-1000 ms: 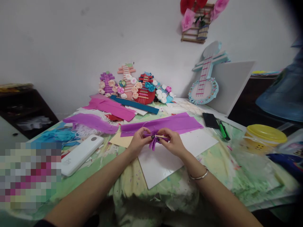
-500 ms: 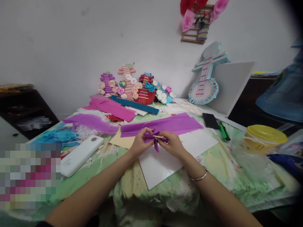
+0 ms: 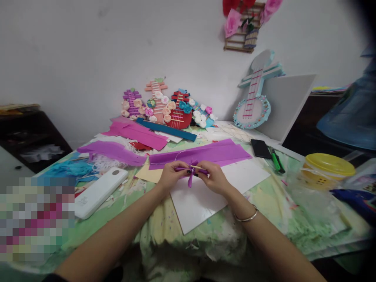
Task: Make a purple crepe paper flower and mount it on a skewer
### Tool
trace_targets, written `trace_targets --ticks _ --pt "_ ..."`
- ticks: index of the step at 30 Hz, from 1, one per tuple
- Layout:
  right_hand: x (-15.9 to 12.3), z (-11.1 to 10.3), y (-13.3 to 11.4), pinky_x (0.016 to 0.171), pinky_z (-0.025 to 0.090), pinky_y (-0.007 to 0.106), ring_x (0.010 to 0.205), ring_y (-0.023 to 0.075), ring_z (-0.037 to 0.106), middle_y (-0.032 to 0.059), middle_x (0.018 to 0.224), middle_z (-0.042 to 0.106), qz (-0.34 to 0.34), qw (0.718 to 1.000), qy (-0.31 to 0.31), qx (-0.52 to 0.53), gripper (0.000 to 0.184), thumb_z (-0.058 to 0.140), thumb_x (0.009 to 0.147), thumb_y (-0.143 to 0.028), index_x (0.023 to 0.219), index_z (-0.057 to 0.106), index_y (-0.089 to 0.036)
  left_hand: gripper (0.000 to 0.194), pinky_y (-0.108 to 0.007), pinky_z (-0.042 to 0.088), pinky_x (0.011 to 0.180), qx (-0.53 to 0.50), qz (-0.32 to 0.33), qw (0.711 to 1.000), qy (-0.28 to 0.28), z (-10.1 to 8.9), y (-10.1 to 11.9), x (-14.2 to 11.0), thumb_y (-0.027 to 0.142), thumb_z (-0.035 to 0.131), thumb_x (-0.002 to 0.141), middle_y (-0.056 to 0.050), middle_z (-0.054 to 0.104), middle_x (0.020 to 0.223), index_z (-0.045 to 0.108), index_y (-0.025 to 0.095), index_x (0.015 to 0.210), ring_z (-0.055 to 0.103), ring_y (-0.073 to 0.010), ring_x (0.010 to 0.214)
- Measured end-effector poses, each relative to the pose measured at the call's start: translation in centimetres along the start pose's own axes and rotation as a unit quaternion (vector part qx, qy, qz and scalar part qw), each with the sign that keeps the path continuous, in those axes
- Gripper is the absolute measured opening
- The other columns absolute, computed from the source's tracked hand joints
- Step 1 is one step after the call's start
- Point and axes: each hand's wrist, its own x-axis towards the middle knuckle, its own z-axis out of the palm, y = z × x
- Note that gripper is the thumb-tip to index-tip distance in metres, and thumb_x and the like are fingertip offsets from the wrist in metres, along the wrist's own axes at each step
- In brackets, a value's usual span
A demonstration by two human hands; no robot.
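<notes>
My left hand (image 3: pixel 172 176) and my right hand (image 3: pixel 216 178) meet above a white board (image 3: pixel 202 209). Between them is a small purple paper piece (image 3: pixel 190 181), narrow at its middle, with flaps sticking out sideways, up and down. The fingers of my left hand pinch its left side. My right hand is closed on its right side, together with a thin pale stick (image 3: pixel 198 168) that crosses the middle. A white thread (image 3: pixel 179 153) loops up behind my left fingers. Beneath and behind lies a long purple paper strip (image 3: pixel 226 152). My fingers partly hide the piece.
A white power bank (image 3: pixel 101 192) and blue crepe paper (image 3: pixel 69 168) lie left. On the right are a black phone-like slab (image 3: pixel 260 149), a green cutter (image 3: pixel 276 160) and a yellow-lidded tub (image 3: pixel 330 164). Decorated paper instruments (image 3: pixel 176 117) lean against the wall.
The purple piece has turned slightly between my fingers, so its narrow middle and lower flap show more. My left fingers have shifted their pinch. The view has tipped a little.
</notes>
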Motion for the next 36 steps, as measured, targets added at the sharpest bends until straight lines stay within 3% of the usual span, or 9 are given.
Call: trace_targets --ticks 8,15,18,23,29,33,36 --pt "0.1 0.1 0.5 0.061 0.039 0.023 0.065 0.0139 0.053 0.0008 0.071 0.06 0.008 0.998 0.043 0.049 0.01 0.055 0.079 -0.01 0.08 0.06 -0.018 0.027 -0.03 0.056 0.075 -0.129 -0.047 0.99 0.021 0.4 -0.1 0.0 0.017 0.087 0.046 -0.002 0.068 0.066 0.067 0.01 0.063 0.066 -0.0146 0.068" --pt "0.1 0.1 0.5 0.061 0.039 0.023 0.066 0.0143 0.054 0.0014 0.073 0.062 0.007 0.998 0.046 0.047 0.009 0.055 0.079 -0.011 0.08 0.061 -0.018 0.028 -0.032 0.054 0.079 -0.172 -0.077 0.982 0.012 0.4 -0.5 0.0 0.018 0.086 0.048 -0.003 0.068 0.067 0.066 0.01 0.065 0.066 -0.0147 0.071" --pt "0.0 0.0 0.6 0.06 0.038 0.024 0.066 0.0147 0.053 0.0017 0.072 0.061 -0.009 1.0 0.028 -0.005 0.012 0.054 0.079 -0.009 0.078 0.061 -0.019 0.029 -0.031 0.053 0.075 -0.109 -0.075 0.991 -0.013 0.2 -0.2 -0.2 0.023 0.084 0.052 -0.003 0.067 0.071 0.064 0.011 0.07 0.064 -0.0146 0.07" --pt "-0.2 0.4 0.8 0.061 0.038 0.024 0.069 0.0152 0.052 0.0023 0.073 0.062 -0.038 0.997 -0.011 -0.068 0.014 0.055 0.081 -0.008 0.08 0.063 -0.019 0.031 -0.023 0.05 0.068 0.08 0.032 0.996 -0.004 -0.1 0.5 -0.2 0.023 0.08 0.057 -0.001 0.065 0.077 0.061 0.014 0.08 0.062 -0.0137 0.075" --pt "-0.2 0.7 0.4 0.063 0.04 0.024 0.069 0.0148 0.053 0.0021 0.076 0.065 -0.051 0.996 -0.037 -0.068 0.015 0.059 0.081 -0.008 0.085 0.065 -0.02 0.03 -0.029 0.053 0.065 0.141 0.06 0.988 -0.011 -0.3 -0.2 0.0 0.028 0.07 0.068 -0.005 0.066 0.078 0.062 0.014 0.094 0.065 -0.018 0.073" --pt "-0.2 0.8 0.4 0.063 0.04 0.025 0.07 0.0153 0.053 0.0031 0.078 0.066 -0.055 0.995 -0.033 -0.077 0.014 0.059 0.082 -0.009 0.088 0.066 -0.02 0.033 -0.029 0.053 0.068 0.232 0.123 0.964 0.036 -0.3 -0.2 -0.3 0.025 0.069 0.069 -0.004 0.068 0.079 0.061 0.016 0.1 0.066 -0.0179 0.072" --pt "-0.2 0.8 0.4 0.064 0.039 0.025 0.071 0.0152 0.053 0.0035 0.08 0.067 -0.062 0.994 -0.036 -0.08 0.015 0.058 0.082 -0.009 0.09 0.066 -0.02 0.02 -0.029 0.052 0.069 0.303 0.167 0.937 0.055 -0.3 0.1 -0.6 0.023 0.067 0.071 -0.004 0.069 0.078 0.064 0.016 0.09 0.065 -0.017 0.07"
